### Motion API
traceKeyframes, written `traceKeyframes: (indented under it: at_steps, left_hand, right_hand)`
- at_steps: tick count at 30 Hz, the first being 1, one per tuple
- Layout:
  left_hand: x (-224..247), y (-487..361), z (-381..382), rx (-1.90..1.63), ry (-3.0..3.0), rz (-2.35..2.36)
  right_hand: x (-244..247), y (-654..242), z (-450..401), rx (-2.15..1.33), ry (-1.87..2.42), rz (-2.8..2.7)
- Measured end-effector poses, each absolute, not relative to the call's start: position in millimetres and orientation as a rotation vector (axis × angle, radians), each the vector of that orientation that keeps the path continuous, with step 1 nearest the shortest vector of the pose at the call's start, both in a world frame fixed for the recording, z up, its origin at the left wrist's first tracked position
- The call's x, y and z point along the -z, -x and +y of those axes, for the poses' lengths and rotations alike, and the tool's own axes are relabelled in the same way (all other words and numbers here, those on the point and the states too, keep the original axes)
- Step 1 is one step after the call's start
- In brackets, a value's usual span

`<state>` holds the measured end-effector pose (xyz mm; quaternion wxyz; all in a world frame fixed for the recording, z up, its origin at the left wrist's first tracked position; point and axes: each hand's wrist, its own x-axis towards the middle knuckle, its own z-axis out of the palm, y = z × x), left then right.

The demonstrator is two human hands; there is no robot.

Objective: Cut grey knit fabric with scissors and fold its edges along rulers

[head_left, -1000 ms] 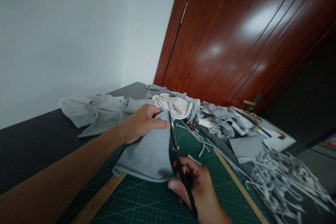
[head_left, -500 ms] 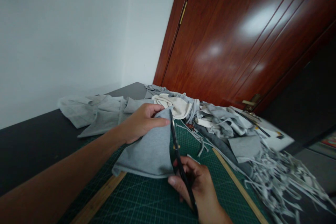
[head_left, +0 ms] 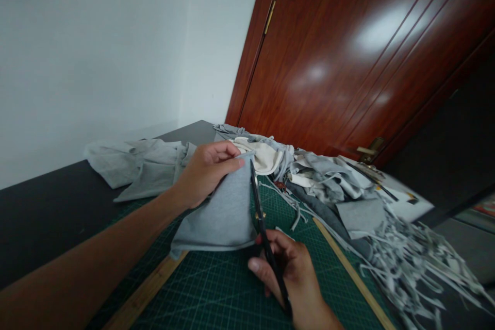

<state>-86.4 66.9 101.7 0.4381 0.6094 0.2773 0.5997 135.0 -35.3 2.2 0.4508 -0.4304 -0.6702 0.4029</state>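
Note:
My left hand (head_left: 211,170) pinches the upper edge of a grey piece of fabric (head_left: 224,216) between thumb and fingers. The fabric hangs down, its lower edge just over the green cutting mat (head_left: 216,289). Black scissors (head_left: 261,216) are gripped in my right hand (head_left: 286,268), pointing up and away from me. Their blades run along the fabric's right edge, with the tips close to its top corner. Whether the blades are apart there is hard to make out.
Two wooden rulers (head_left: 147,289) (head_left: 351,273) lie on the mat. Grey cloth pieces (head_left: 150,170) rest on the dark table (head_left: 42,211) at left. Heaped fabric (head_left: 328,175) and thin cut strips (head_left: 413,263) fill the right side. A wooden door (head_left: 328,62) stands behind.
My left hand has shifted slightly up and to the left, lifting the fabric, whose lower edge is now higher. My right hand and the scissors have barely moved.

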Motion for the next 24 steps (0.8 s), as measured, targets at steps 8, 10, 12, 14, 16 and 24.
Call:
traceKeyframes:
  at_steps: [8, 10, 12, 14, 16, 24]
  left_hand:
    - [-97, 88, 72, -1.473, -1.636, 0.774]
    - [-96, 88, 73, -1.478, -1.644, 0.786]
    - [-96, 87, 73, -1.479, -1.651, 0.798]
    - [-96, 86, 72, -1.474, -1.66, 0.809]
    - [-98, 85, 69, -1.475, -1.665, 0.822]
    - [-103, 83, 61, -1.464, -1.677, 0.856]
  right_hand:
    - [2, -136, -35, -0.986, 1.063, -1.667]
    - [2, -137, -35, -0.985, 1.064, -1.657]
    - [1, -137, -35, -0.999, 1.059, -1.643]
    - [0, -136, -35, -1.022, 1.048, -1.634]
    - [-1, -135, -35, -1.035, 1.032, -1.638]
    - [2, -135, -34, -1.032, 0.994, -1.633]
